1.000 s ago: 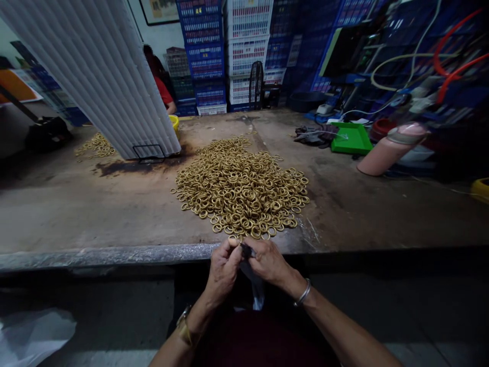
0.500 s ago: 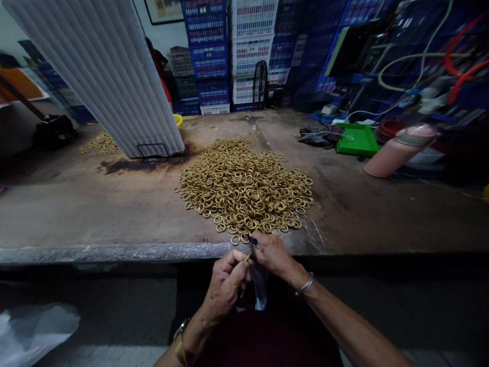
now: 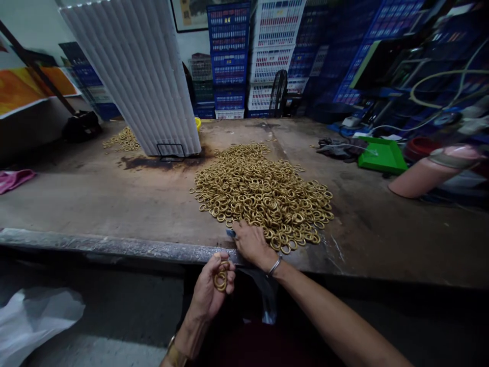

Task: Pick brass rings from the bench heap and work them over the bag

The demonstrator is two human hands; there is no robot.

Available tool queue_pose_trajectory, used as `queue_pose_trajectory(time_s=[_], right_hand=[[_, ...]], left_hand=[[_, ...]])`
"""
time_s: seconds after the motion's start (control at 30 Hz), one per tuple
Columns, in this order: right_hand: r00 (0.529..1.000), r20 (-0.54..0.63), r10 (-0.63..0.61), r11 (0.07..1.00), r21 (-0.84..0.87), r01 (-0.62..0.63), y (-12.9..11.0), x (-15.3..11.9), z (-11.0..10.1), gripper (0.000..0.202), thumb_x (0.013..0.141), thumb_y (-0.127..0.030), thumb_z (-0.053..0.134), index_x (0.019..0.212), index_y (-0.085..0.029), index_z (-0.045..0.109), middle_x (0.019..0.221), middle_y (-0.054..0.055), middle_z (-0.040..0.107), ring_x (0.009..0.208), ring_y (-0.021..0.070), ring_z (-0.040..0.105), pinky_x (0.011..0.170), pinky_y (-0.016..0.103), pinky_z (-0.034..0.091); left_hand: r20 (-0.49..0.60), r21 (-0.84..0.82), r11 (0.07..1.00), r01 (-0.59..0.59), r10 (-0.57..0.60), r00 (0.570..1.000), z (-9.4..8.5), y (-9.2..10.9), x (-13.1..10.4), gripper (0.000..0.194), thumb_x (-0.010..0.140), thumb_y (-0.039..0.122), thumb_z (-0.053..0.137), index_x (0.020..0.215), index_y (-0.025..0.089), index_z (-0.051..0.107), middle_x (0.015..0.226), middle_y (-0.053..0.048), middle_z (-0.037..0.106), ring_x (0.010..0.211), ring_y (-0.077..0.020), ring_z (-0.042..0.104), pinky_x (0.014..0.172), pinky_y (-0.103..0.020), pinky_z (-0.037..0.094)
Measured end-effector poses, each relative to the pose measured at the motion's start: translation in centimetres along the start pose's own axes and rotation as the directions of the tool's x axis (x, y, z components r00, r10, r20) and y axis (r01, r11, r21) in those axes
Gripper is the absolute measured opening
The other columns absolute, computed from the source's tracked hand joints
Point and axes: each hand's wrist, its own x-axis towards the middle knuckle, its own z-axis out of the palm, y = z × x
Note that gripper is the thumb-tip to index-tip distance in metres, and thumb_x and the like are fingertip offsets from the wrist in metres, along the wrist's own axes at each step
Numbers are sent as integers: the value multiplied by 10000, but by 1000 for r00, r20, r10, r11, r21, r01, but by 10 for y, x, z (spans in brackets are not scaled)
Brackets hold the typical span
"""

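A large heap of brass-coloured rings (image 3: 260, 193) lies on the worn table (image 3: 76, 209). In front of the table edge, my left hand (image 3: 214, 285) is closed on a few brass rings (image 3: 220, 280), which show at its fingers. My right hand (image 3: 252, 242), with a silver bangle at the wrist, reaches over the edge to the near left side of the heap. Its fingers are closed around a small dark blue tool (image 3: 231, 233), only partly visible. Whether a ring is also between those fingers is hidden.
A tall corrugated white panel (image 3: 153, 76) stands on the table, with a smaller ring pile (image 3: 124, 139) behind it. At the right are a green tray (image 3: 382, 154), a pink bottle (image 3: 424, 173) and dark gloves (image 3: 340, 148). Stacked crates (image 3: 229, 61) stand behind.
The view has turned left. My hands have separated: the right one has moved up to the heap's near edge, while the left one has turned, showing the rings in it.
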Motion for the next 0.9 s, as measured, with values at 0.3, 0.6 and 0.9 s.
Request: queue_pose_trajectory(time_s=[0.3, 0.6, 0.9], right_hand=[[999, -24, 30, 999, 33, -29, 3, 2, 3, 225, 807, -214, 440, 1030, -220, 469, 998, 59, 527, 778, 174, 555, 635, 266, 340], [966, -257, -24, 832, 530, 162, 21, -22, 5, 106, 737, -153, 494, 819, -190, 548, 802, 18, 570, 756, 135, 508, 679, 227, 362], [987, -108, 118, 513, 858, 33, 35, -54, 13, 146, 778, -283, 479, 687, -173, 511, 613, -45, 461, 590, 86, 420, 572, 197, 346]], left_hand=[[-40, 14, 998, -65, 66, 997, 3, 8, 14, 251, 680, 326, 650, 639, 129, 499, 681, -11, 522, 580, -87, 502, 385, -148, 312], [-29, 524, 820, -230, 287, 957, 21, -2, 28, 378, 696, 474, 590, 909, 171, 516, 560, 61, 457, 414, -53, 402, 347, -135, 284], [149, 707, 574, -414, 452, 880, 33, -21, 21, 164, 755, 317, 559, 766, 161, 609, 626, 13, 544, 546, -93, 458, 514, -191, 368]])
